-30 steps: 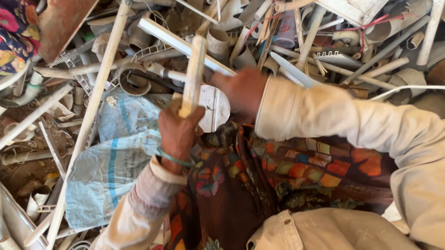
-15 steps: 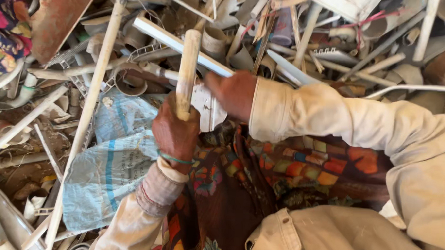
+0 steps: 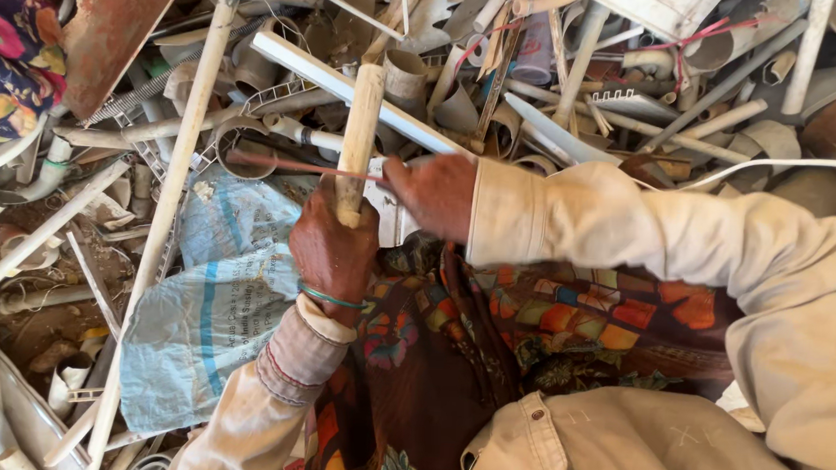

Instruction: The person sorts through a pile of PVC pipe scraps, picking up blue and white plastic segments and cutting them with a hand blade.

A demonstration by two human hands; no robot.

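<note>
Pipe (image 3: 360,131) (pale, dusty plastic) stands upright, gripped by left hand (image 3: 332,246).

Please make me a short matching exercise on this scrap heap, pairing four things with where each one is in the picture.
Things:
1. left hand
2. right hand
3. woven sack
4. flowered cloth

Places:
A. at the far left edge, near the top
B. closed round the lower end of a pale pipe piece
C. spread flat on the heap, left of the left forearm
D. on a flat white piece, just right of the pale pipe piece

Pairs: 1-B, 2-D, 3-C, 4-A
</note>
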